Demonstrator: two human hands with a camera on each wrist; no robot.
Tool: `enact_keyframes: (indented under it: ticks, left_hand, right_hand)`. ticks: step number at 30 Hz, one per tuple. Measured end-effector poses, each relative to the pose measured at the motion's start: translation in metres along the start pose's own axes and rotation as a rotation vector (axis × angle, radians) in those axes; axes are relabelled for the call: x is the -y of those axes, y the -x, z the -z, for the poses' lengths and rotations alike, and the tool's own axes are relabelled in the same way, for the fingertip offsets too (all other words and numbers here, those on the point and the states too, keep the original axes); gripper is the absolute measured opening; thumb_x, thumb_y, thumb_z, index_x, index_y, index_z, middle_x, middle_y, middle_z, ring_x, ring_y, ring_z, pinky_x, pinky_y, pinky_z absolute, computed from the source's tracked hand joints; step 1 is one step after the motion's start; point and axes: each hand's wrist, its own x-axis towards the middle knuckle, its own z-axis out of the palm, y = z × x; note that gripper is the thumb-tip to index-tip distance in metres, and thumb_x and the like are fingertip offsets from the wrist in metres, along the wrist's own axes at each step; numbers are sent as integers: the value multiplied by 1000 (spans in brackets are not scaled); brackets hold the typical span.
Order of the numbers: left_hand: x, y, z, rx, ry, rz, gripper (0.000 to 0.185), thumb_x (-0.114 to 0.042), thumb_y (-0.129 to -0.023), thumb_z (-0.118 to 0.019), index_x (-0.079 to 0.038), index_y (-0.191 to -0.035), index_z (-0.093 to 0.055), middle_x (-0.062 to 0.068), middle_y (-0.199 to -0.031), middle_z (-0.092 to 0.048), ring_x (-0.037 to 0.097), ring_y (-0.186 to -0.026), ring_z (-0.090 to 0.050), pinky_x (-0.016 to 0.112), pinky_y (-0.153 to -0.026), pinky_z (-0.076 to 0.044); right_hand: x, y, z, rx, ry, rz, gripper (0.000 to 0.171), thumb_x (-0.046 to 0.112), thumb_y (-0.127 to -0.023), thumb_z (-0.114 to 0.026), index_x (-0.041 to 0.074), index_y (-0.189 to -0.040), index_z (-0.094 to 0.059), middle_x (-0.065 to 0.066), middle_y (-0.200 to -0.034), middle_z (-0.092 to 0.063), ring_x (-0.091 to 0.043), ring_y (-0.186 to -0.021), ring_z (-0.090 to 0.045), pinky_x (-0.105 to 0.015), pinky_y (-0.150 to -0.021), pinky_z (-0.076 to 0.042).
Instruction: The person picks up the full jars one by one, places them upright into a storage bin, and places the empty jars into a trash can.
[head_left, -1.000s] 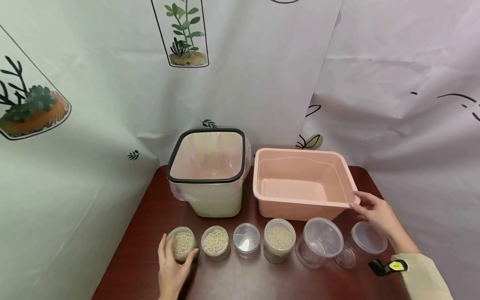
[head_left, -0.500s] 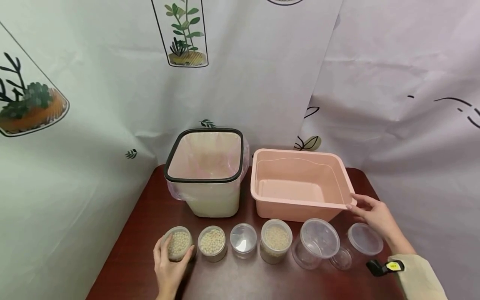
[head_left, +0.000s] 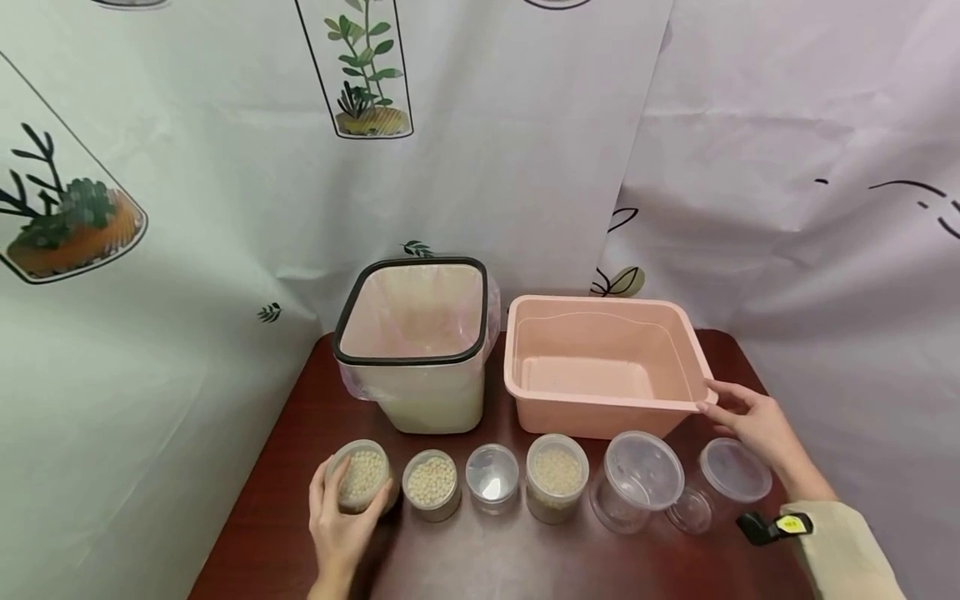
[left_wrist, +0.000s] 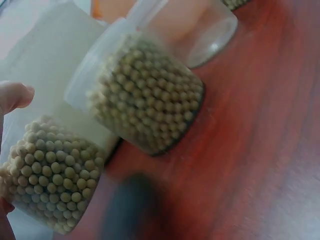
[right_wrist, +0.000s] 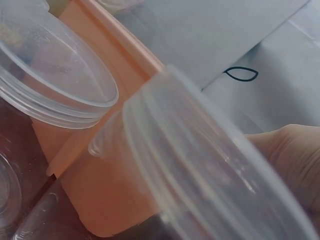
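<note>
My left hand (head_left: 337, 525) grips the leftmost clear jar (head_left: 363, 477), thumb on its right side and fingers on its left. Pale round dried beans fill this lidded jar; the left wrist view shows the beans (left_wrist: 55, 175) through its wall. Just right of it stands a second jar of beans (head_left: 431, 485), upright on the table. At the front right corner of the pink plastic basin (head_left: 592, 403), my right hand (head_left: 757, 425) holds the rim between thumb and fingers. In the right wrist view, a clear lidded jar (right_wrist: 200, 160) covers most of that hand.
Across the table (head_left: 480, 571) the row continues with a clear jar (head_left: 492, 479), a jar of pale contents (head_left: 557, 479), a large clear jar (head_left: 641, 475) and another at the right end (head_left: 733, 473). Behind them a bagged bin (head_left: 431, 392) stands left of the basin.
The leftmost jar, with my left hand on it, has shifted slightly up and away from me against its neighbours. My right hand keeps its place on the basin's corner.
</note>
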Motion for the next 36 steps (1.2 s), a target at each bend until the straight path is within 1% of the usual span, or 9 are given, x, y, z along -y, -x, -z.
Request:
enact_keyframes:
  ticks: [2,5,9,14,17,20,23,31,36]
  left_hand:
    - [-3,-5,-1,0,13,-12,68,-24,-51,-90,5,-107,-65,30,-114,-54,44,-100,-51,14,-94,-36]
    - [-11,-14,-1,2,24,-31,66,-30,-56,-88,5,-107,-65,30,-114,-54,43,-102,-52,15,-94,-36]
    - [-24,-27,-1,18,35,-51,63,-38,-63,-83,4,-108,-65,29,-116,-54,41,-104,-52,15,-94,-36]
    - [-44,-44,-1,33,69,-86,63,-39,-66,-82,6,-107,-64,31,-115,-53,42,-102,-52,15,-93,-36]
    - [-64,-58,-1,34,107,-118,61,-35,-68,-81,10,-105,-64,34,-111,-53,45,-97,-51,15,-93,-37]
    - [-85,-72,-1,52,136,-146,58,-32,-70,-80,12,-104,-63,35,-109,-52,46,-93,-51,15,-92,-38]
    - [-99,-82,-3,61,150,-168,57,-32,-70,-80,12,-103,-62,35,-109,-52,45,-93,-53,15,-91,-38]
    - [-120,-93,-13,95,217,-238,57,-33,-72,-78,12,-102,-62,34,-110,-53,45,-93,-53,18,-92,-39]
    - [-130,-98,-21,131,252,-273,58,-35,-74,-77,11,-104,-62,36,-109,-53,46,-96,-52,20,-95,-38]
  right_hand:
    - [0,0,1,-4,0,0,62,27,-86,-68,-8,-132,-44,-14,-100,-57,-3,-75,-62,-34,-65,-55]
    - [1,-1,1,-6,-14,-2,62,26,-86,-68,-9,-132,-43,-8,-97,-57,-4,-75,-62,-35,-65,-55]
    - [0,-1,2,-4,-38,-7,63,25,-86,-69,-10,-132,-43,-5,-95,-57,-3,-75,-63,-30,-65,-55]
    - [-1,-1,4,-5,-39,-19,64,26,-85,-69,-10,-132,-43,-2,-95,-58,-3,-74,-63,-28,-65,-55]
    - [-1,-1,4,-2,-33,-22,65,27,-85,-69,-9,-132,-43,-5,-97,-59,-6,-76,-64,-31,-66,-55]
    - [-1,-1,4,-5,-13,-26,65,28,-85,-69,-8,-132,-44,-13,-101,-59,-10,-77,-64,-33,-66,-55]
    - [-1,-1,3,-5,7,-36,65,31,-84,-69,-6,-132,-45,-21,-104,-58,-11,-78,-64,-34,-66,-55]
    - [0,-2,3,0,21,-49,65,32,-84,-69,-8,-131,-46,-27,-107,-59,-5,-75,-62,-33,-65,-55]
    - [1,-1,4,-8,43,-38,65,32,-83,-70,-8,-129,-48,-25,-109,-60,-1,-73,-61,-31,-62,-55]
